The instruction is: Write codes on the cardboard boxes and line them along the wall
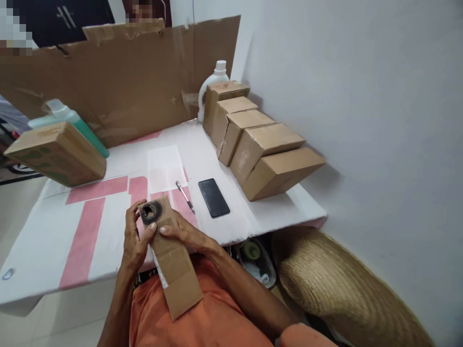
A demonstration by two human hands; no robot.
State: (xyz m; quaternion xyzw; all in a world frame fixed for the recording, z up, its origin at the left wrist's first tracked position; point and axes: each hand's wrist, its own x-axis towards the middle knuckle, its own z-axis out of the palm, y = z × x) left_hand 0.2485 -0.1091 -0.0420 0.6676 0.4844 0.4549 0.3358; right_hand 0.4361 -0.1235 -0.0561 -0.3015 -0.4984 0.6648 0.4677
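Note:
A long flat piece of brown cardboard slants from the table's front edge down over the orange clothing on my lap. Near its top end is a ragged hole ringed with black. My left hand grips the upper left edge, thumb on the face just below the hole. From the right, my right hand holds the same piece, its thumb pressed on the front and its other fingers mostly hidden behind. A pen and a black phone lie on the table just beyond my right hand.
Several cardboard boxes stand in a row at the right, with a white bottle behind. Another box and a green bottle are at the left. A cardboard panel borders the table's back. A woven item sits lower right.

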